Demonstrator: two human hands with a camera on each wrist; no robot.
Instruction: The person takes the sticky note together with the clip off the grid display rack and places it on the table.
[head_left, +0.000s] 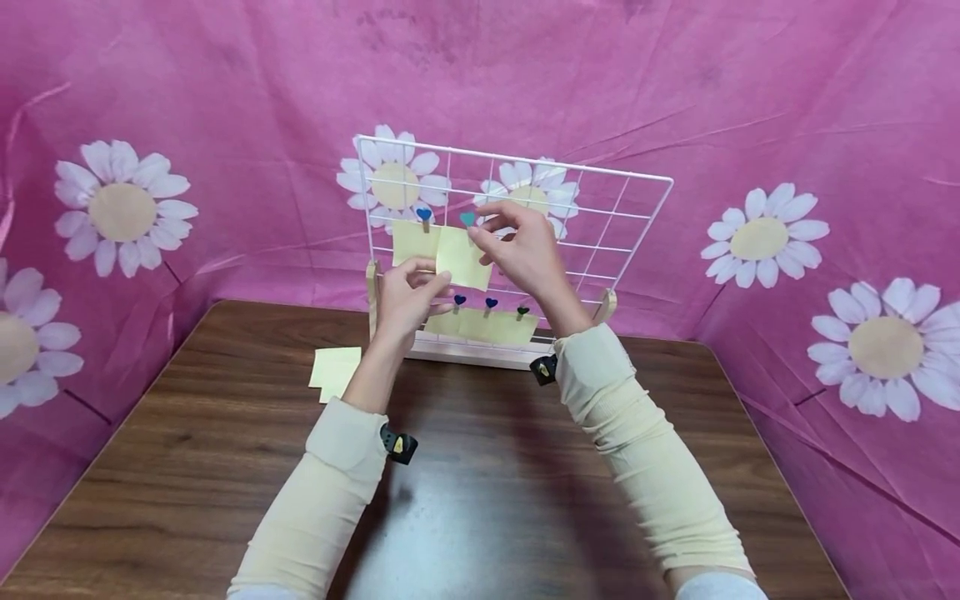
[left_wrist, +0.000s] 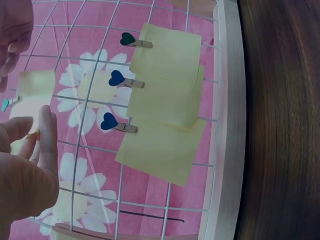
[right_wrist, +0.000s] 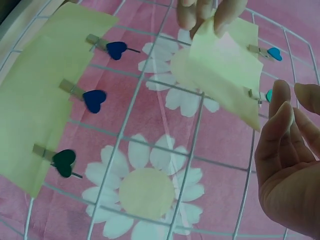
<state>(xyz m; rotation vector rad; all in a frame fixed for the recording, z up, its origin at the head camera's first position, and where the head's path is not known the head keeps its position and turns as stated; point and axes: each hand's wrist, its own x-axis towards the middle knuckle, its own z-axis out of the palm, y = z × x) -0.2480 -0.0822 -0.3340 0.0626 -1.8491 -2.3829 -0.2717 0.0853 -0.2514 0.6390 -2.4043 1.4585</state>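
A white wire grid (head_left: 600,215) stands upright in a wooden base. My left hand (head_left: 408,300) pinches the lower left edge of a yellow sticky note (head_left: 463,258). At that note's top is a small wooden clothespin with a teal heart (head_left: 468,218). My right hand (head_left: 528,250) is beside this clothespin, its fingers apart and loosely bent; no clothespin shows between them in the right wrist view. To the left, another yellow note (head_left: 411,242) hangs from a clothespin with a blue heart (head_left: 423,215), partly overlapped by the held note.
Lower on the grid hang several yellow notes (left_wrist: 165,100) on clothespins with dark blue and green hearts (left_wrist: 128,39). Loose yellow notes (head_left: 335,371) lie on the brown wooden table (head_left: 480,500), left of the grid. A pink flowered cloth (head_left: 262,208) rises behind.
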